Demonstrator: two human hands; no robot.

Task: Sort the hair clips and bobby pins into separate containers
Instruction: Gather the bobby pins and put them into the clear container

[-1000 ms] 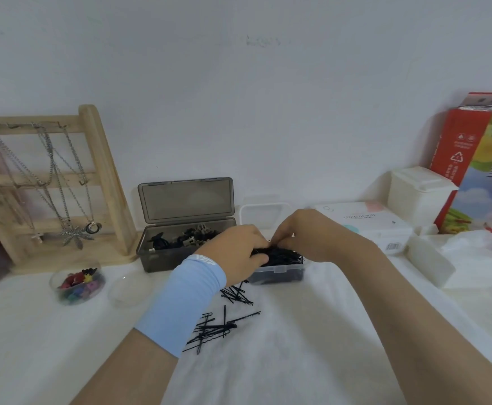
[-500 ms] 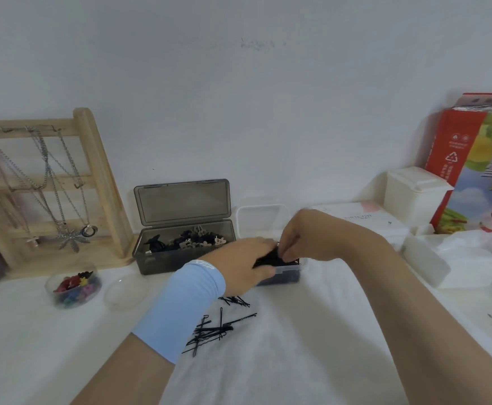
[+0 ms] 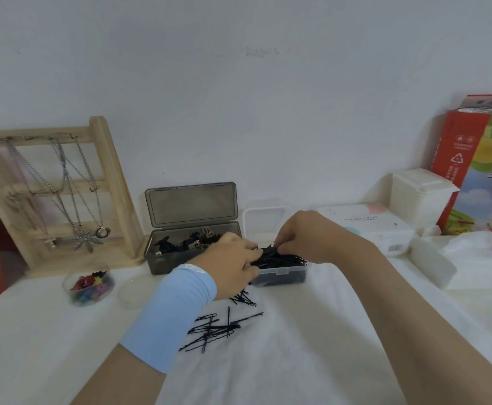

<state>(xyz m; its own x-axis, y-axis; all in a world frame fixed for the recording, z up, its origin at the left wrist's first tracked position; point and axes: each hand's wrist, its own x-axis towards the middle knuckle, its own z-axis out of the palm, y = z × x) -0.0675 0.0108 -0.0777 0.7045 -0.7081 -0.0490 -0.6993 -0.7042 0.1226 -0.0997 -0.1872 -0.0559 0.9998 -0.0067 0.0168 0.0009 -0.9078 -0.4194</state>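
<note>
From my seat far away I look from the left. A round tub (image 3: 67, 283) has bright clips (image 3: 88, 287) in it. Next to it the grey box (image 3: 166, 266) stands with its lid up, and dark hair clips (image 3: 192, 244) lie inside. Some loose pins (image 3: 218, 328) lie in a messy heap on the bench (image 3: 297, 361), just beside the blue sleeve.

The left hand (image 3: 233, 264) is at the left end of the clear box (image 3: 280, 277). Its fingers are curled round a bunch of bobby pins (image 3: 282, 257). The right hand (image 3: 306, 238) reaches down from above and pinches the same bunch with bent fingertips. The bunch sits on top of the clear box and pokes up over the rim.

I think the step now is to lay the bunch down flat. To do it well, I would turn the pins so they all point along the box. I would press them down softly with both hands and let go slowly, so none spring out. Then I would go for the heap on the bench
</note>
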